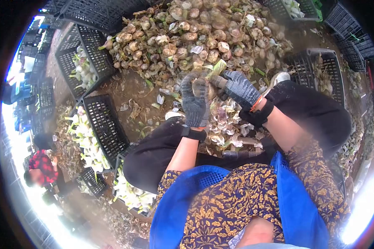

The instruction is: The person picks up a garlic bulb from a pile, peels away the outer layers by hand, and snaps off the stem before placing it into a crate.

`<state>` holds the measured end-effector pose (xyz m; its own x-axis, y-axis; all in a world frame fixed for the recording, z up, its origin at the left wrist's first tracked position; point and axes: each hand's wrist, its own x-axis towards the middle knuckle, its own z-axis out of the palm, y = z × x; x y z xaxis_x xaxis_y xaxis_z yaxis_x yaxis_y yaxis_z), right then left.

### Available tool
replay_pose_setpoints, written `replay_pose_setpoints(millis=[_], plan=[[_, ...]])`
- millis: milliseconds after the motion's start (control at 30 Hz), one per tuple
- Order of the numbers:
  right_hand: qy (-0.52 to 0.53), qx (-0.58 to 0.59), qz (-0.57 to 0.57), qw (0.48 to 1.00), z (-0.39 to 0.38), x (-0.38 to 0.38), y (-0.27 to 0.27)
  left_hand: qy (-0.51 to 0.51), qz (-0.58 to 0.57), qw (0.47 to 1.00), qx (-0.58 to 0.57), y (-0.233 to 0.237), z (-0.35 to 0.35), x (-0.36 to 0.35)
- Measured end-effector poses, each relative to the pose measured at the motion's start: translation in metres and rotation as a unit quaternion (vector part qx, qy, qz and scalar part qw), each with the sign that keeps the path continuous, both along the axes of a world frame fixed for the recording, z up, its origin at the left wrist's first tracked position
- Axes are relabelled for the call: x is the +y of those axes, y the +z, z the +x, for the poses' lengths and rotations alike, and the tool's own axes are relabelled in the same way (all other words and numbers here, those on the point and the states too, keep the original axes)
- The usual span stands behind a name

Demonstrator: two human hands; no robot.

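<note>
My left hand (194,99), in a grey knit glove, is closed round a garlic bulb, mostly hidden by the fingers. My right hand (239,89), gloved alike with an orange cuff edge, has its fingers bent in at the same bulb. A pale green garlic stem (217,68) sticks up between the two hands. Just beyond them lies a big heap of unpeeled garlic (187,37). Below the hands, between my legs, loose white and purplish skins (226,124) cover the ground.
Black crates with cleaned garlic (85,135) stand at the left, one tilted crate (106,128) beside them. Another black crate (330,70) is at the right. More crates (349,35) stand at the upper right. A person in a red checked top (43,166) sits at the far left.
</note>
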<state>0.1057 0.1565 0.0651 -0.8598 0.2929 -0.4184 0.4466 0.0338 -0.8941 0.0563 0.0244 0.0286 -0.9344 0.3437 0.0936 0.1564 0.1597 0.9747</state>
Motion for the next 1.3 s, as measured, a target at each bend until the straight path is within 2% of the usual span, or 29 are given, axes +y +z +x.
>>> replay_pose_setpoints(millis=[33,67,100,267,300,333,367,433,467,500,533,567,600,633,667,700,767,800,867,900,967,1000,1033,1067,1100,1167,1200,1233,1300], plan=[[0.0,-0.001,-0.001,1.0,0.001,0.003,-0.006,0.004,0.015,1.0,-0.022,0.0,0.001,0.001],[0.057,0.089,0.105,0.989,0.002,0.007,-0.011,0.004,0.014,1.0,-0.023,-0.001,0.0,0.001],[0.113,0.176,0.209,0.955,0.003,0.009,-0.014,-0.001,-0.004,1.0,-0.015,-0.003,-0.001,0.0],[0.057,0.113,0.207,0.97,0.009,0.01,-0.019,-0.007,0.002,1.0,0.002,-0.014,-0.008,0.001],[0.046,0.108,0.198,0.973,0.009,0.01,-0.02,-0.024,0.091,0.975,-0.202,-0.018,-0.014,0.001],[0.045,0.107,0.196,0.974,0.01,0.008,-0.022,-0.04,0.175,0.9,-0.396,-0.021,-0.016,0.001],[0.002,0.116,0.183,0.976,0.009,0.004,-0.022,-0.041,0.174,0.9,-0.397,-0.016,-0.014,0.002],[-0.042,0.124,0.17,0.977,0.008,0.003,-0.023,-0.039,0.216,0.793,-0.568,-0.004,-0.008,0.003],[-0.033,0.075,0.182,0.98,0.005,0.006,-0.024,-0.117,0.201,0.838,-0.493,-0.003,-0.009,0.0],[-0.025,0.025,0.193,0.981,0.003,0.009,-0.025,-0.101,0.065,0.931,-0.345,-0.004,-0.008,0.001],[-0.028,-0.009,0.182,0.983,0.003,0.01,-0.024,-0.106,0.094,0.969,-0.202,-0.005,0.002,0.006],[-0.028,-0.011,0.182,0.983,0.003,0.011,-0.027,-0.107,0.121,0.985,-0.054,0.001,0.011,0.012],[-0.049,0.024,0.12,0.991,0.003,0.011,-0.031,-0.107,0.121,0.985,-0.055,0.003,0.011,0.013],[-0.069,0.06,0.058,0.994,0.002,0.01,-0.034,-0.075,0.129,0.981,-0.124,0.005,0.011,0.013],[-0.066,0.094,0.047,0.992,0.003,0.01,-0.022,-0.041,0.136,0.971,-0.193,0.006,0.01,0.012],[-0.066,0.094,0.047,0.992,0.003,0.01,-0.021,-0.035,0.238,0.891,-0.386,0.006,-0.002,0.01],[-0.042,0.061,0.047,0.996,0.003,0.012,-0.024,-0.081,0.311,0.739,-0.592,0.011,-0.007,0.006],[-0.056,0.106,0.084,0.989,0.0,0.009,-0.029,-0.08,0.311,0.739,-0.592,0.012,-0.007,0.006],[-0.045,0.074,0.084,0.993,0.001,0.007,-0.027,-0.055,0.156,0.882,-0.442,0.012,-0.008,0.005],[-0.035,0.039,0.083,0.995,0.002,0.005,-0.023,-0.054,0.155,0.881,-0.444,0.011,-0.003,0.006],[-0.031,0.063,0.095,0.993,0.001,0.002,-0.016,0.042,0.149,0.942,-0.298,0.01,0.008,0.012],[-0.022,0.042,0.055,0.997,0.002,0.005,-0.012,0.042,0.149,0.942,-0.298,0.009,0.005,0.01],[-0.013,0.019,0.014,1.0,0.005,0.007,-0.011,0.006,0.2,0.91,-0.363,0.008,0.001,0.008],[-0.008,0.091,0.039,0.995,0.006,0.007,-0.019,-0.031,0.25,0.87,-0.424,0.008,-0.002,0.007],[-0.006,0.093,0.041,0.995,0.007,0.011,-0.024,-0.03,0.253,0.87,-0.422,0.008,-0.005,0.007],[-0.095,-0.027,-0.165,0.981,0.012,0.01,-0.031,-0.003,0.369,0.721,-0.587,0.008,-0.004,0.003],[-0.051,0.026,-0.106,0.993,0.015,0.015,-0.058,-0.004,0.368,0.722,-0.586,0.009,-0.005,0.002],[-0.052,0.028,-0.106,0.993,0.015,0.018,-0.079,-0.018,0.359,0.726,-0.586,0.009,-0.007,0.002],[0.016,0.192,0.101,0.976,0.016,0.019,-0.104,-0.043,0.342,0.733,-0.587,0.007,-0.008,0.001]])
